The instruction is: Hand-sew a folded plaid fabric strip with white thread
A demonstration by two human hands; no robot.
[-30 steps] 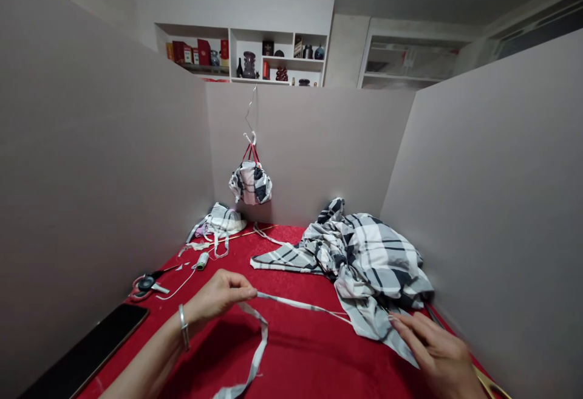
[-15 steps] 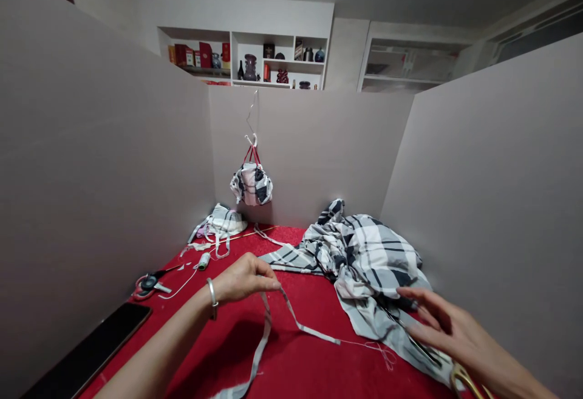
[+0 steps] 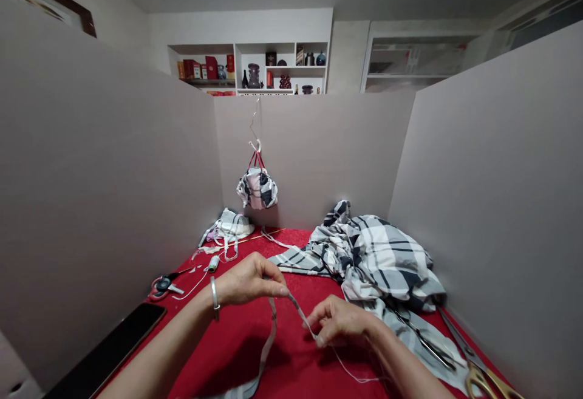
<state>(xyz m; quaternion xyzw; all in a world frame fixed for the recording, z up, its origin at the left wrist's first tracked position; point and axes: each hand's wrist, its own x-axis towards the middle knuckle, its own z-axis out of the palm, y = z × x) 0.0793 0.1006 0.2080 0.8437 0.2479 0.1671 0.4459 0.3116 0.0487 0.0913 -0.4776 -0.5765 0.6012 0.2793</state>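
- Head view: left hand (image 3: 250, 280) nearly closed, pinching a checked fabric strip (image 3: 272, 338)
- right hand (image 3: 339, 320) pinching that strip, thread (image 3: 350, 370) trailing
- red tabletop (image 3: 291, 375) beneath; scissors (image 3: 473, 375) by its right edge

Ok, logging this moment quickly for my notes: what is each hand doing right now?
Left hand: closed, pinching the grey-and-white fabric strip.
Right hand: closed, pinching the same strip.

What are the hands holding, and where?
A narrow fabric strip: the left hand pinches it at a bend, the right hand near its end.
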